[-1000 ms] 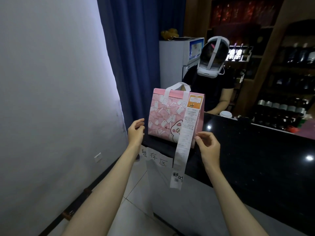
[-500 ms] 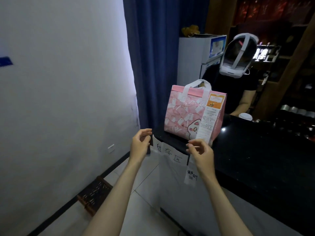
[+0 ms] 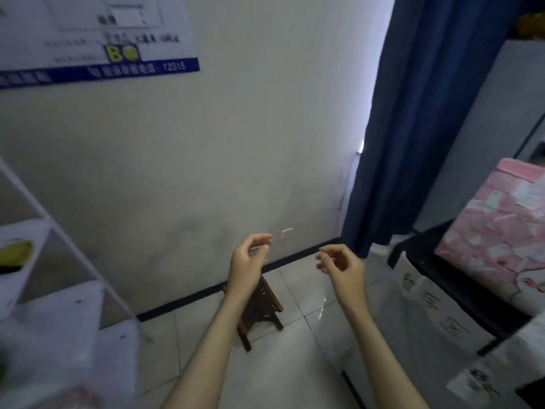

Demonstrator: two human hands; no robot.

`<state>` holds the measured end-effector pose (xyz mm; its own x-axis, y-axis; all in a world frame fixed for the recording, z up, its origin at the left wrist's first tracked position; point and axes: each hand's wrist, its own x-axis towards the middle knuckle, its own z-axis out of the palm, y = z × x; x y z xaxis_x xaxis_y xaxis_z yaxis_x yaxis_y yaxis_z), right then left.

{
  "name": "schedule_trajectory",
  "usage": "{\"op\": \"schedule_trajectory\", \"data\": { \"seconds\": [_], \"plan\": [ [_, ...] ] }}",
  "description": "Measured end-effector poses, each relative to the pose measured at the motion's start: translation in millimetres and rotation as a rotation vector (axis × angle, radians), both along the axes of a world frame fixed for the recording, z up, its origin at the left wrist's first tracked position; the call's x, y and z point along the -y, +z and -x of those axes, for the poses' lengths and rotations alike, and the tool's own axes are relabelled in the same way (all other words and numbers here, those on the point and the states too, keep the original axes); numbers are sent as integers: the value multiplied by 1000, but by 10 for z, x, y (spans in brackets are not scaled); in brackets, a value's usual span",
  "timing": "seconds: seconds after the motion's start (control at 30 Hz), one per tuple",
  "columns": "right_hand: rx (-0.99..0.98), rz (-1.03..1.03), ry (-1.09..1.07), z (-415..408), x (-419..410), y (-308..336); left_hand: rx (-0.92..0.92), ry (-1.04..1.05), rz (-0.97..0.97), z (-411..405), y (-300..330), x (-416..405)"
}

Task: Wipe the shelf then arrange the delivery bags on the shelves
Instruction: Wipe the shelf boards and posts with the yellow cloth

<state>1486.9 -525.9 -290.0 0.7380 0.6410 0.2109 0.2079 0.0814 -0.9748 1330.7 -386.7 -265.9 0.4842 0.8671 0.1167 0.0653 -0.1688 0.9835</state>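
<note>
Hovering empty with loose grip, left hand [image 3: 247, 262] and right hand [image 3: 342, 265], pink delivery bag [image 3: 498, 231] on black counter [image 3: 460, 278], white shelf [image 3: 59, 261]

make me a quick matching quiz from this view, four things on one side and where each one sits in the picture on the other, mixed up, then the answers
Things:
1. pink delivery bag
2. white shelf
3. wooden stool
4. blue curtain

Places:
A. on the tiled floor by the wall, behind the left wrist
B. far right, on the black counter
C. hanging at upper right, beside the white wall
D. left edge of the view

Pairs: 1-B, 2-D, 3-A, 4-C
</note>
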Motion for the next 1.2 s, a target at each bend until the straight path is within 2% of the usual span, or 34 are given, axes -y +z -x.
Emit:
{"op": "schedule_trajectory", "data": {
  "seconds": [0.37, 0.7, 1.07, 1.2],
  "plan": [
    [11, 31, 454, 1206, -2393, 110, 49, 365, 19, 1647, -83, -1754],
    [33, 103, 823, 2566, -4033, 94, 49, 744, -10, 3041, -18, -2550],
    [0, 151, 1208, 3754, -5408, -171, 52, 1091, 19, 3698, -292, -3141],
    [110, 115, 1341, 4103, -5883, -207, 25, 1267, 25, 3728, -310, -3438]
  ]
}}
